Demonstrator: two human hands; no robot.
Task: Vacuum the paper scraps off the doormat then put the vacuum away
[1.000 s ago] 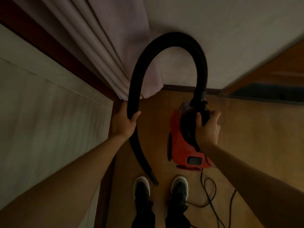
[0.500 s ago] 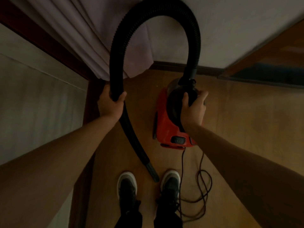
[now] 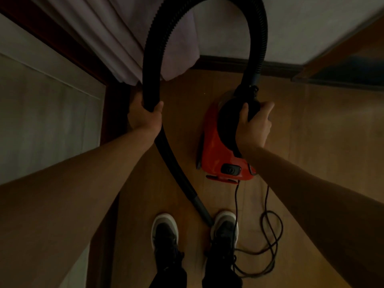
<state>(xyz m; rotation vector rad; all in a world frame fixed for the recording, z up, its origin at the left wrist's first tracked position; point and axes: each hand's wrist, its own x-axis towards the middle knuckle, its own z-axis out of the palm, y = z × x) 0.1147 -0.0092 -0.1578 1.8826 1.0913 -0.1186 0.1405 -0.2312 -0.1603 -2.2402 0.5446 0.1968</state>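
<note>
A small red vacuum [image 3: 214, 150] with a black top hangs over the wooden floor, and my right hand [image 3: 254, 125] grips its black handle. Its ribbed black hose [image 3: 257, 38] arches up from the vacuum's front and comes down on the left. My left hand [image 3: 145, 117] is closed around the hose there. Below that hand the hose runs down to a nozzle tip [image 3: 204, 215] between my two shoes. The power cord [image 3: 272, 229] trails from the vacuum's rear and loops on the floor at the right. No doormat or paper scraps are in view.
A pale curtain [image 3: 116, 38] hangs at the upper left beside a dark wooden door frame [image 3: 110, 113]. A white wall with a dark skirting board [image 3: 239, 65] is straight ahead. My shoes [image 3: 165, 231] stand on the wooden floor [image 3: 322, 142].
The view has tilted down and the vacuum and hose now sit higher in the frame. Both hands keep the same grips. More of the cord loop shows on the floor.
</note>
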